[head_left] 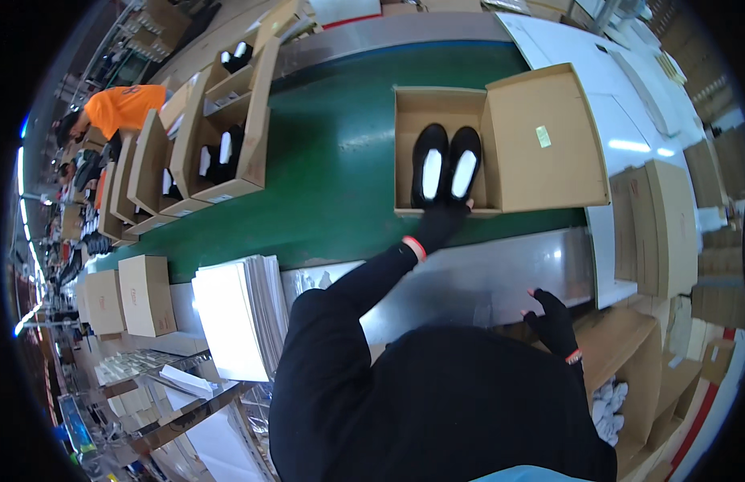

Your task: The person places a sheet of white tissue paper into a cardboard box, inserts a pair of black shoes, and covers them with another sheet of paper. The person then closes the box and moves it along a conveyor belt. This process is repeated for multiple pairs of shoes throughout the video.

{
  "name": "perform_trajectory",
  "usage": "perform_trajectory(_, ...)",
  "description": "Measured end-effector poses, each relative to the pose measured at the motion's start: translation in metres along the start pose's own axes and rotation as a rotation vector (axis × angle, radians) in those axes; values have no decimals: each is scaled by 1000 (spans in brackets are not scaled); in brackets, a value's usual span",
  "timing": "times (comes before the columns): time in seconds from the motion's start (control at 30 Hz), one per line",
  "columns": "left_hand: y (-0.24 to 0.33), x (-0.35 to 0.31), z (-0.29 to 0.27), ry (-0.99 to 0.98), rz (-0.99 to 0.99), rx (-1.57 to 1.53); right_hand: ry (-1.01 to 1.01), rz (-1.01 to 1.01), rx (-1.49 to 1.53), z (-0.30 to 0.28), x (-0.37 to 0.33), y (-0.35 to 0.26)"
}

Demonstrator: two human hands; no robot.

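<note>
A pair of black shoes [431, 153] with white inserts lies side by side in an open brown shoebox [403, 112]. The box's lid [549, 136] is folded back to the right and has a small pale sticker. My left hand [443, 225], in a black fingerless glove, reaches over the near wall of the box and grips the heels. Its thumb tip shows beside the right shoe; the other fingers are hidden. Lower right, my gloved right hand [552, 323] hovers by the metal table edge, fingers apart, holding nothing.
The box stands on a green conveyor belt [332, 153]. Open shoeboxes with black shoes [256, 153] line the belt's left. White sheets [236, 313] are stacked near my left arm. Brown boxes [669, 229] stand at right; a carton [641, 353] holds crumpled paper. An orange-shirted person [128, 108] works far left.
</note>
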State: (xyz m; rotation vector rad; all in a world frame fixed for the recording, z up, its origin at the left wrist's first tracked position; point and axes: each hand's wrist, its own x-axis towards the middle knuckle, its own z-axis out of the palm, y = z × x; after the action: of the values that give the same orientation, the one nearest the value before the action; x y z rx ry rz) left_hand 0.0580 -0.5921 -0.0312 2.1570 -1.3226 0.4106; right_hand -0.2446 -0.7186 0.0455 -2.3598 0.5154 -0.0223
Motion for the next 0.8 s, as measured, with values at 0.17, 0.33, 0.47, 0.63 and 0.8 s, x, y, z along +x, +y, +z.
perform_trajectory(0.17,-30,-7,13,-394,-81,15,-63,-204,-99,-1,18,-12)
perform_trajectory(0.33,20,-14,-73,-289,40,-276,154,-502,-220,-9,58,-67)
perform_trajectory(0.47,50,-95,-95,-619,-121,-264,-93,-459,-92,17,45,-69)
perform_trajectory(0.63,85,-88,-135,-111,-474,-305,-329,-273,-386,79,8,-20)
perform_trajectory(0.8,107,-57,-85,-337,-423,17,-303,-475,-469,89,34,-10)
